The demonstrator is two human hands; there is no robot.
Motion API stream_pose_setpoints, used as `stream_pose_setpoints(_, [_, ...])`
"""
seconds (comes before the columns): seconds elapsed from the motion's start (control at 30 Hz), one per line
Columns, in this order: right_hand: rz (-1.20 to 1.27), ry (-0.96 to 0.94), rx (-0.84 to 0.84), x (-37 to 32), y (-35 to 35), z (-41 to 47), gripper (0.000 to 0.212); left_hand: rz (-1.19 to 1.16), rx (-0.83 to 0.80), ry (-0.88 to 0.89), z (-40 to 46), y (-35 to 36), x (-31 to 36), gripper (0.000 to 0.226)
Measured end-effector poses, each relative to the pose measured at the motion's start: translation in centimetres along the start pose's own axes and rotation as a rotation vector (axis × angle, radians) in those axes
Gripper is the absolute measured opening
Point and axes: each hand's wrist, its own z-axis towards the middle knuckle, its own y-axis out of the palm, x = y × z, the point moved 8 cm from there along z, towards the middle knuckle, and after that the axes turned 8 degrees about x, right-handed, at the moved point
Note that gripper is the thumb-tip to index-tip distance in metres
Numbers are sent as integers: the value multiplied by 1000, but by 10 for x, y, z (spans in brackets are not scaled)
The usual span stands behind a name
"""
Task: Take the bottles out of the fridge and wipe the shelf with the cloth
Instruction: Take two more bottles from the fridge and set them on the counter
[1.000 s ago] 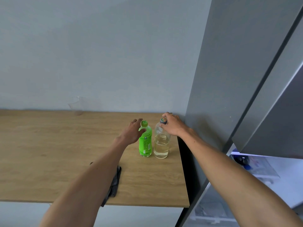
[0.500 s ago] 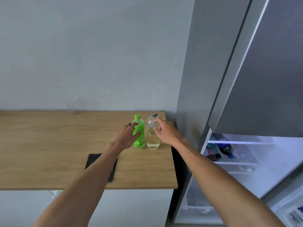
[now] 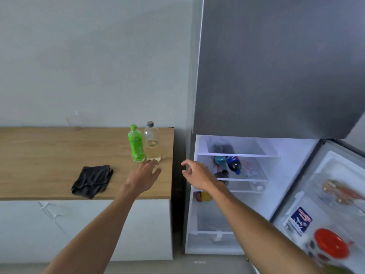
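Observation:
A green bottle [image 3: 135,144] and a clear bottle [image 3: 151,142] with pale yellow liquid stand upright side by side on the wooden counter [image 3: 49,155]. A dark cloth [image 3: 92,180] lies crumpled near the counter's front edge. My left hand [image 3: 145,175] hovers just in front of the two bottles, fingers apart, empty. My right hand [image 3: 196,175] is open in the air between the counter and the open fridge. On a glass shelf [image 3: 254,171] inside lie a teal-capped bottle [image 3: 220,160] and a dark cola bottle [image 3: 233,164]. More dark bottles [image 3: 223,149] lie on the shelf above.
The fridge door [image 3: 325,204] stands open at the right, with a red-lidded jar [image 3: 328,243] and packets in its racks. A clear plastic cup [image 3: 76,121] stands at the back of the counter. White cabinets [image 3: 39,230] sit below the counter.
Both hands have let go of the two bottles on the counter and drawn back. My right hand has swung right toward the fridge. The view has dropped and turned right, showing the fridge interior.

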Motion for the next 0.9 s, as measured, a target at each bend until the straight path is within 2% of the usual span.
stream_pose_setpoints(0.2, [-22,129,-15,80,-40,-79,28,-31,-71,29,-55,54,91,31])
stream_pose_setpoints(0.4, [-68,283,78,156,-77,-114,21,-68,-181,78,-71,118,158,28])
stream_pose_setpoints(0.67, [-139,383,69,244,-81,-95,27,-60,-255,63,-35,204,168,28])
stream_pose_setpoints(0.9, [-147,379,190,312,-61,-39,29,-68,-249,20,17,284,155,31])
